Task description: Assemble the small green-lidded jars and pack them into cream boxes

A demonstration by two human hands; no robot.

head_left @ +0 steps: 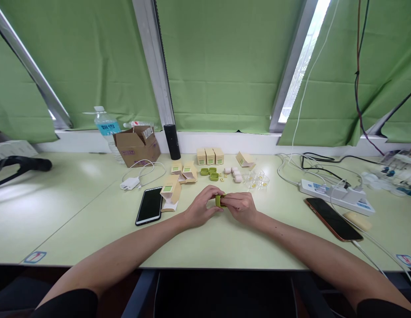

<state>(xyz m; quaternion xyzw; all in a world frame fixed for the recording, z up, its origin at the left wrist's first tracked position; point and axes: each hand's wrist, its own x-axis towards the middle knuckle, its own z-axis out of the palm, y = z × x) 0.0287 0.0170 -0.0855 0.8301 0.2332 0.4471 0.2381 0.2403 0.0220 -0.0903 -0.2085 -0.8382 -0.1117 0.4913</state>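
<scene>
My left hand (203, 207) grips a small olive-green case (218, 201) between thumb and fingers, just above the table. The bunched fingers of my right hand (241, 206) reach into the open side of that case; what they hold, if anything, is hidden. Beyond my hands lie several matching green cases (214, 176). To their right are pale pink rounded pieces (237, 178) and clear plastic pieces (258, 179) with yellow spots. A few tiny yellow bits (222, 179) lie between them.
Small cream boxes (210, 157) stand at the back; opened ones (171, 190) lie left, beside a phone (150, 206). A cardboard box (137, 148), black cylinder (172, 142) and charger (130, 183) are farther left. At right are a power strip (338, 197), cables and another phone (333, 219).
</scene>
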